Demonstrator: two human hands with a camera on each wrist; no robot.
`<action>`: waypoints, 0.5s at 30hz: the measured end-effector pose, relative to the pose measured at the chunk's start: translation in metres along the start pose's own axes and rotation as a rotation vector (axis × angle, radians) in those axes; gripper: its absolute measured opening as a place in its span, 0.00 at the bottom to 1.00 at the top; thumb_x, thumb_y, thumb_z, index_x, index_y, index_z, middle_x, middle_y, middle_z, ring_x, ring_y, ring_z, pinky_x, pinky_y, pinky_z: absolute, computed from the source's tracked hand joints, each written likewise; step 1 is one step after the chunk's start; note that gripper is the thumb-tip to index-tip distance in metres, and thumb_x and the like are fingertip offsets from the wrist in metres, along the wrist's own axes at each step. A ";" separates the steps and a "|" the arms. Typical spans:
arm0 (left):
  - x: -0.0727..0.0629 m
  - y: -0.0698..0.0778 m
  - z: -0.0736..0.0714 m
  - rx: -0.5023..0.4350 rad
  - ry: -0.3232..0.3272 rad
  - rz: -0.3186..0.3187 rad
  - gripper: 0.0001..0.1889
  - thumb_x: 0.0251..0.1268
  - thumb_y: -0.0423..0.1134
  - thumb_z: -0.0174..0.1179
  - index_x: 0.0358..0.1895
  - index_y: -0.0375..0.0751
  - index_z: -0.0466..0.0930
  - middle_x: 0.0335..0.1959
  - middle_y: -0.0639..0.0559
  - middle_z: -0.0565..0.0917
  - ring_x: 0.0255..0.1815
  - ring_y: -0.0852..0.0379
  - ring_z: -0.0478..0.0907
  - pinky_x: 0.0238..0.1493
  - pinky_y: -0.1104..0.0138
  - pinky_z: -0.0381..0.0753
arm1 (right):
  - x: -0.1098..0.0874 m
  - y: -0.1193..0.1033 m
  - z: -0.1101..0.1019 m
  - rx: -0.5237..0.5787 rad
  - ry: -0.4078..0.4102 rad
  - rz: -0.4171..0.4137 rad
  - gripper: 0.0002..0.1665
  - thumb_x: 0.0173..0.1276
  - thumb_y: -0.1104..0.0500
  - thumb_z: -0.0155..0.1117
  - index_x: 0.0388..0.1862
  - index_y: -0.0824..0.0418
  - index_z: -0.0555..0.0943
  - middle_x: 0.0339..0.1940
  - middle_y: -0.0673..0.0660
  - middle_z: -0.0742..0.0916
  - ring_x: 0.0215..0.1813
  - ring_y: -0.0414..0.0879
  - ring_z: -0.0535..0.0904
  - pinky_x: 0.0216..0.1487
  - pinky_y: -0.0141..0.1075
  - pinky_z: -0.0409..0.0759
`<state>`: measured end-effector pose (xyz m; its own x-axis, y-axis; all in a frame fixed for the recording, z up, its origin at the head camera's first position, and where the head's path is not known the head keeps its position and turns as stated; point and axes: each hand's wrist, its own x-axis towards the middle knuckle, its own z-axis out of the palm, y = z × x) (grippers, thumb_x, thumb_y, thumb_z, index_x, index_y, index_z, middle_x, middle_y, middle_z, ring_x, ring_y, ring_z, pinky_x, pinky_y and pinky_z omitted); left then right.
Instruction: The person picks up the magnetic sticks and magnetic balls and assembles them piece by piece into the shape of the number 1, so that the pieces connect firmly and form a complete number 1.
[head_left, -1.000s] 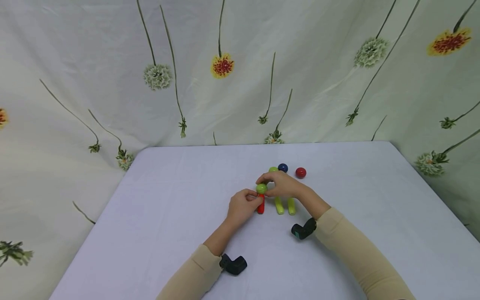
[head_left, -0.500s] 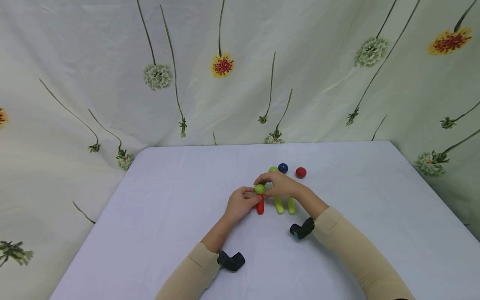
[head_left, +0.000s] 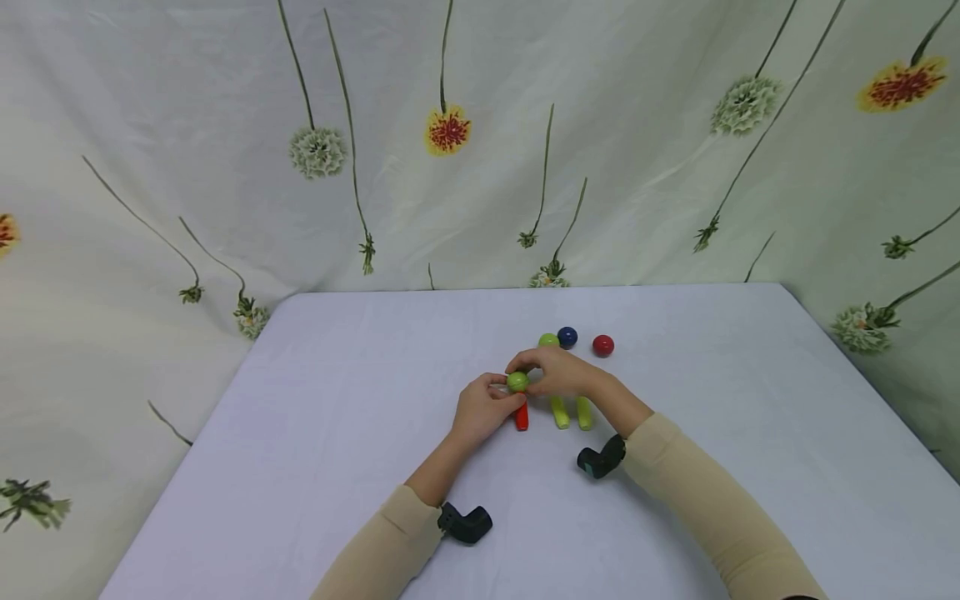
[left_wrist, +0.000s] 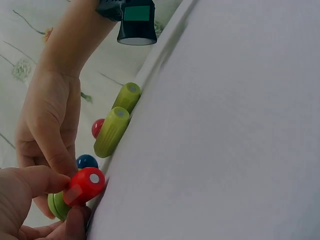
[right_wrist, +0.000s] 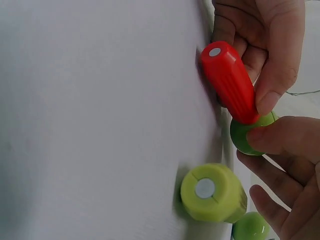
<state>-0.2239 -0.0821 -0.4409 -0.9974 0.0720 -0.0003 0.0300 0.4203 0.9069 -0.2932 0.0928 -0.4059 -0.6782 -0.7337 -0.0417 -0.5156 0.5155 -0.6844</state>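
My left hand (head_left: 480,408) pinches a red ribbed magnetic stick (right_wrist: 230,82) between thumb and fingers; a pale round disc shows at its end. Against the stick's far end sits a green ball (head_left: 517,381), which my right hand (head_left: 558,372) grips with thumb and fingertips. In the right wrist view the stick overlaps the ball where the two meet. Just to the right lie two yellow-green magnetic sticks (head_left: 560,413), partly hidden behind my right hand in the head view. One of these sticks (left_wrist: 112,132) appears beyond the red one in the left wrist view.
Past my right hand are a second green ball (head_left: 549,340), a dark blue ball (head_left: 567,337) and a red ball (head_left: 603,346). A white cloth covers the table (head_left: 360,375), and a flower-print curtain (head_left: 480,192) hangs behind it. Each wrist carries a black camera (head_left: 467,523).
Both hands have shifted slightly left, with the green ball moving along. The left fingers have come up beside the ball. The other balls and sticks stay where they were.
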 end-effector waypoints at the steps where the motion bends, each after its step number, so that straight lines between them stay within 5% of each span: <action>1: 0.000 0.000 0.000 0.003 0.006 0.007 0.21 0.58 0.40 0.65 0.49 0.27 0.76 0.27 0.49 0.85 0.29 0.57 0.80 0.29 0.68 0.76 | 0.000 0.000 0.001 -0.002 0.000 0.003 0.21 0.61 0.71 0.62 0.54 0.62 0.81 0.51 0.52 0.84 0.57 0.49 0.77 0.62 0.45 0.73; 15: 0.001 0.000 0.003 0.050 0.041 -0.003 0.21 0.57 0.39 0.66 0.50 0.29 0.77 0.26 0.50 0.83 0.24 0.61 0.75 0.26 0.70 0.72 | -0.002 -0.001 0.000 -0.005 0.016 0.052 0.24 0.62 0.68 0.63 0.59 0.61 0.79 0.55 0.54 0.83 0.61 0.52 0.75 0.63 0.49 0.71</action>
<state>-0.2243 -0.0797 -0.4419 -0.9993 0.0342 0.0147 0.0289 0.4650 0.8848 -0.2915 0.0932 -0.4053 -0.7127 -0.6984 -0.0652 -0.4819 0.5550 -0.6781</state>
